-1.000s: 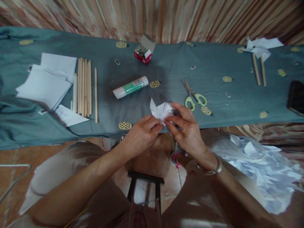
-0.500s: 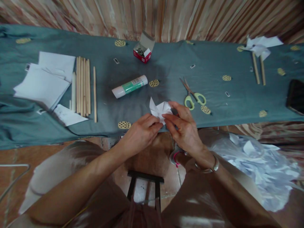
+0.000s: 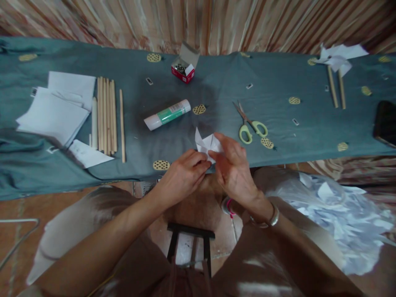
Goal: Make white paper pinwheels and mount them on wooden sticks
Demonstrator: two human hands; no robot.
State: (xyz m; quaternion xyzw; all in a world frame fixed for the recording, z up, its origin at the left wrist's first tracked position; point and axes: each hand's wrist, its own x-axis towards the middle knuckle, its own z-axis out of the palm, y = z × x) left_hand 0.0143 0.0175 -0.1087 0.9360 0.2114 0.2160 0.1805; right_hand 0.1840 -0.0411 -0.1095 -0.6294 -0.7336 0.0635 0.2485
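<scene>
A small folded white paper (image 3: pixel 204 144) with pointed flaps is held near the front edge of the cloth-covered table. My left hand (image 3: pixel 185 171) pinches its lower left side between thumb and fingers. On its right side, my right hand (image 3: pixel 233 165) grips the paper with bent fingers, the thumb side partly hidden. Beyond the paper lies a white and green glue stick (image 3: pixel 168 114). Scissors (image 3: pixel 250 123) with pale green handles rest half open to the right of the paper.
White paper sheets (image 3: pixel 52 115) and wooden sticks (image 3: pixel 107 115) lie at the left. An open red box (image 3: pixel 183 74) stands at the back. Finished-looking pinwheels (image 3: pixel 337 60) and a dark phone (image 3: pixel 385 123) are at the right. A bag of paper scraps (image 3: pixel 343 222) sits below.
My right hand has shifted slightly left and turned over the paper, its fingers more bent. My left hand keeps its pinch. The view has moved a little.
</scene>
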